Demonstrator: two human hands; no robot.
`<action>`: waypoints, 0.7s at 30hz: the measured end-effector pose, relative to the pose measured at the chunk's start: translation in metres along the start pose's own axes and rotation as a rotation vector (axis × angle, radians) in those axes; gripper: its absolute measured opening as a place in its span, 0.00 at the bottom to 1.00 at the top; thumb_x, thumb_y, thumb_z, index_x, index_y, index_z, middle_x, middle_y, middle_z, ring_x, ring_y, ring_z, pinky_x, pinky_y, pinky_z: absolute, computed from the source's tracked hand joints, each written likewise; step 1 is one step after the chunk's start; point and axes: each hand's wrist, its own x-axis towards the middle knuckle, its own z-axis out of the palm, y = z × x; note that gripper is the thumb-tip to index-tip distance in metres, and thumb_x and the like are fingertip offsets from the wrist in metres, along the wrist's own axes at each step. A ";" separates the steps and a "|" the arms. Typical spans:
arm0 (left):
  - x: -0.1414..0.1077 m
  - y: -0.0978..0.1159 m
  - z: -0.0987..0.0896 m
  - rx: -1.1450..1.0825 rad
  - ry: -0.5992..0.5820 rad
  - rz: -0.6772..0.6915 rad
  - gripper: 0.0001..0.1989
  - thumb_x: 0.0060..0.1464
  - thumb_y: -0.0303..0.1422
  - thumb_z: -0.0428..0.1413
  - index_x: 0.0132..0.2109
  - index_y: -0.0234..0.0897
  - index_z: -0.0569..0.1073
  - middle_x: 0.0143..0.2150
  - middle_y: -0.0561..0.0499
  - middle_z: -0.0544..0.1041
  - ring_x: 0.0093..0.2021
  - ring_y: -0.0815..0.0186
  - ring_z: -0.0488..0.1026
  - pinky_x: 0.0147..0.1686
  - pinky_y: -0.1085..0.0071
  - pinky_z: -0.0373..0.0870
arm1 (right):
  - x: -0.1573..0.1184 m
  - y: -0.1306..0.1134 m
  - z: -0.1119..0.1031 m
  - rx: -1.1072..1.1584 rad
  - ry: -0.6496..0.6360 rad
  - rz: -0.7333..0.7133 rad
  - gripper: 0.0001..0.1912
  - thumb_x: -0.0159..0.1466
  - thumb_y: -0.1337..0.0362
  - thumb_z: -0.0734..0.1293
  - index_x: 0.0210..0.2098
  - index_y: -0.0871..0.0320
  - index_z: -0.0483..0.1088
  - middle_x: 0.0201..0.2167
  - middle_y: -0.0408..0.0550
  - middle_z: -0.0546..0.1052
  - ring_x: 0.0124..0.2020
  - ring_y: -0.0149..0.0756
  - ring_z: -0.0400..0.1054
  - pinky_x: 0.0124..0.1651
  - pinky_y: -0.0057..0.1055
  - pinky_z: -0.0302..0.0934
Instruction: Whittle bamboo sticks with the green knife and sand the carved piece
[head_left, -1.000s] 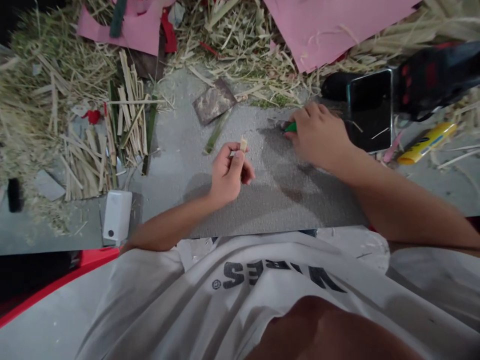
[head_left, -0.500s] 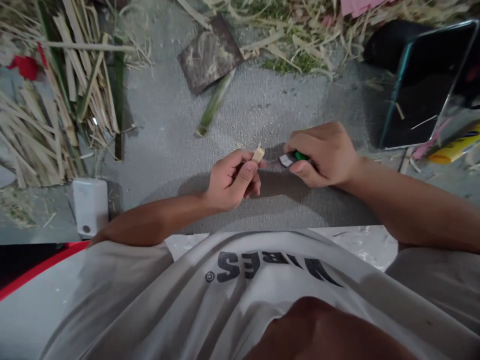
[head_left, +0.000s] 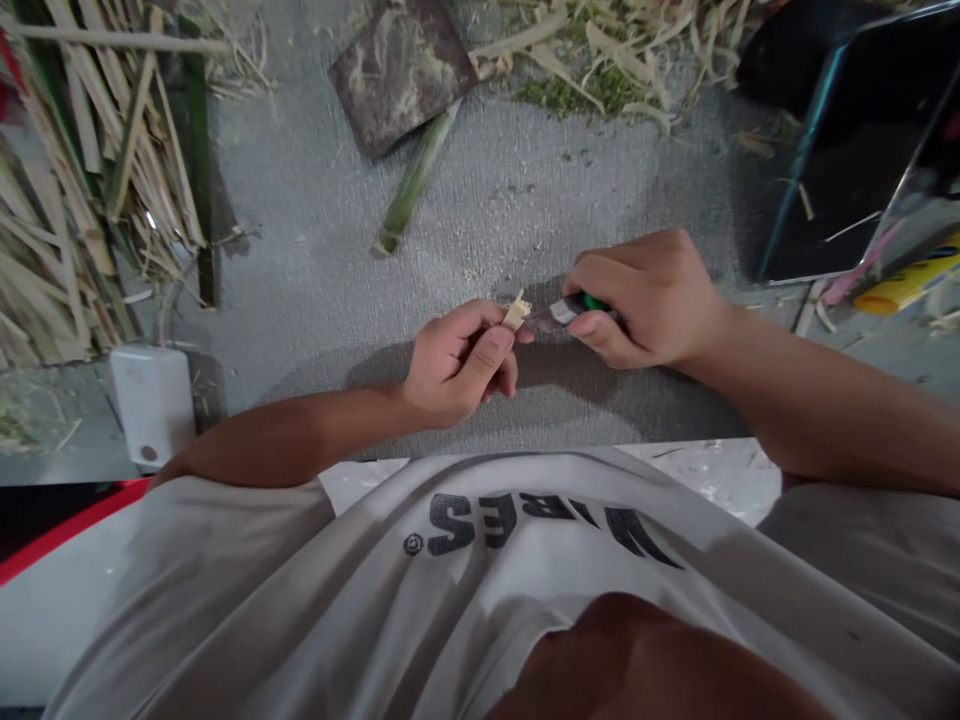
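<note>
Pinched between thumb and fingers of my left hand (head_left: 465, 360) is a short, pale piece of bamboo (head_left: 516, 314). Its upper end looks notched and splintered. My right hand (head_left: 649, 300) is closed round a knife (head_left: 562, 311) with a green part on its handle; most of the handle is hidden in the palm. The blade is blurred and points left toward the bamboo piece, close beside its end. Whether blade and bamboo touch, I cannot tell. Fine pale crumbs (head_left: 491, 262) lie on the grey table (head_left: 300, 240) just beyond my hands.
Bamboo strips (head_left: 135, 130) pile up at the left, above a white box-shaped device (head_left: 154, 405). A dark square plate (head_left: 405, 75) lies partly over a green bamboo piece (head_left: 416, 180). Shavings (head_left: 622, 70) cover the far side. A dark-screened tablet (head_left: 862, 150) and a yellow tube (head_left: 911, 275) are at right.
The view has shifted slightly, so the table things sit higher and further left. Both hands keep their grips, and the knife's blade stays near the bamboo piece with a small change in angle.
</note>
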 end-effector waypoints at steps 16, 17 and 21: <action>0.005 -0.004 -0.007 -0.113 -0.349 0.343 0.16 0.91 0.40 0.52 0.48 0.37 0.73 0.28 0.56 0.79 0.19 0.75 0.73 0.22 0.86 0.70 | -0.007 -0.005 0.007 -0.286 0.024 -0.264 0.40 0.92 0.38 0.44 0.38 0.59 0.66 0.28 0.47 0.65 0.25 0.36 0.55 0.32 0.35 0.44; 0.005 -0.002 -0.007 -0.100 -0.352 0.348 0.16 0.91 0.39 0.52 0.48 0.37 0.73 0.27 0.56 0.79 0.19 0.75 0.73 0.22 0.86 0.70 | -0.007 -0.005 0.009 -0.307 0.029 -0.255 0.41 0.92 0.38 0.43 0.37 0.59 0.66 0.27 0.48 0.64 0.25 0.36 0.55 0.32 0.36 0.43; 0.003 0.003 -0.007 -0.042 -0.362 0.345 0.17 0.90 0.39 0.53 0.46 0.38 0.72 0.26 0.58 0.78 0.19 0.74 0.74 0.23 0.83 0.70 | -0.008 -0.006 0.015 -0.356 0.017 -0.217 0.42 0.91 0.37 0.41 0.37 0.58 0.65 0.29 0.50 0.65 0.27 0.38 0.56 0.33 0.37 0.43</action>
